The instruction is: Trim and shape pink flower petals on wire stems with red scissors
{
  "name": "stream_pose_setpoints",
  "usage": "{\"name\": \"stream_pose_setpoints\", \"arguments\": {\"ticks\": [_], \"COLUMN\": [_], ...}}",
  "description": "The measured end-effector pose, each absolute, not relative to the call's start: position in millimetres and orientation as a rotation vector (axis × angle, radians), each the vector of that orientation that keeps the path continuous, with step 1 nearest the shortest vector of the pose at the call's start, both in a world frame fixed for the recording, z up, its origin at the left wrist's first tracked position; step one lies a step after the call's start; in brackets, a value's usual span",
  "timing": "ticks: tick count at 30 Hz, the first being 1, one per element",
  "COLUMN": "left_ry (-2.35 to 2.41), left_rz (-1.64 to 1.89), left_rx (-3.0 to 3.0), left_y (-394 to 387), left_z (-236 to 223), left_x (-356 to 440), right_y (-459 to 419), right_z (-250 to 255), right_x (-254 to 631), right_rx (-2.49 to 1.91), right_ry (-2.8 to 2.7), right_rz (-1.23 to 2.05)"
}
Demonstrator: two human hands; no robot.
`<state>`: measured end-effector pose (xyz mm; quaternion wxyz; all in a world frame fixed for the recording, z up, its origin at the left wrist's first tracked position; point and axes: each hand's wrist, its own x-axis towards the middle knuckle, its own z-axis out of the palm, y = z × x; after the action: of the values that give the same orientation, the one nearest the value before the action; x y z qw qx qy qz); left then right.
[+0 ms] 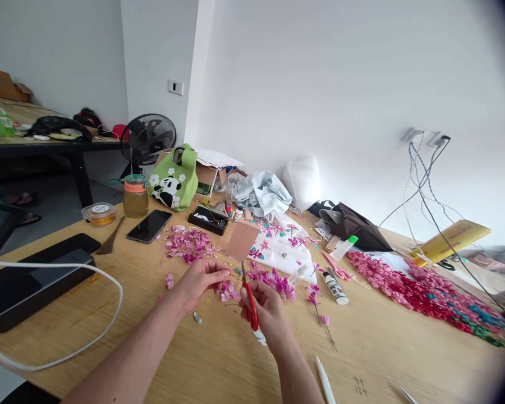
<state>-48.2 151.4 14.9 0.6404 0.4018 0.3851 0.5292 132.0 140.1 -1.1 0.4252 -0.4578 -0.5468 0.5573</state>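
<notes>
My right hand [267,314] is wrapped round a pair of red-handled scissors [253,312], whose dark blades point up and away from me. Just left of it, my left hand [204,280] pinches thumb against forefinger; whatever lies between the fingertips is too small to make out. A pinkish-purple flower [228,292] shows right below those fingertips, and I cannot tell if it hangs from them or rests on the table. Beyond the hands are a heap of purple petals [189,244], a second purple pile [273,282] and a pinkish-brown card [242,239].
Glue bottle [335,289], pink scissors [337,266] and stemmed flowers [313,294] lie to the right, before a red-pink heap [416,289]. At left are a phone [149,226], a drink jar [135,199] and a white cable [120,303]. A white pen-like tool [325,381] lies near me.
</notes>
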Motion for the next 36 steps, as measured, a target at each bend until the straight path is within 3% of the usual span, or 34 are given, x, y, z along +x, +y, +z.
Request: {"name": "stream_pose_setpoints", "arguments": {"ticks": [6, 13, 17, 21, 23, 30, 36], "left_ry": [0.942, 1.050, 1.057, 1.027, 0.959, 0.861, 0.851], "left_rz": [1.325, 1.414, 1.415, 1.390, 1.345, 1.268, 1.211], "left_rx": [1.041, 1.314, 1.344, 1.246, 1.133, 0.957, 0.966], "left_y": [155, 161, 163, 161, 159, 155, 155], "left_z": [13, 2, -2, 1, 5, 10, 11], "left_x": [-47, -47, -47, -48, -49, -50, -48], "right_y": [145, 132, 132, 140, 145, 142, 136], "right_z": [1, 6, 3, 4, 5, 3, 0], "right_x": [138, 127, 127, 140, 147, 135, 130], "right_rx": [-1.186, -1.101, -1.100, -1.164, -1.232, -1.154, -1.118], "right_ry": [-1.136, -1.593, -1.702, -1.442, -1.364, -1.492, -1.517], "right_rz": [1.106, 1.037, 0.733, 0.488, 0.562, 1.300, 1.475]}}
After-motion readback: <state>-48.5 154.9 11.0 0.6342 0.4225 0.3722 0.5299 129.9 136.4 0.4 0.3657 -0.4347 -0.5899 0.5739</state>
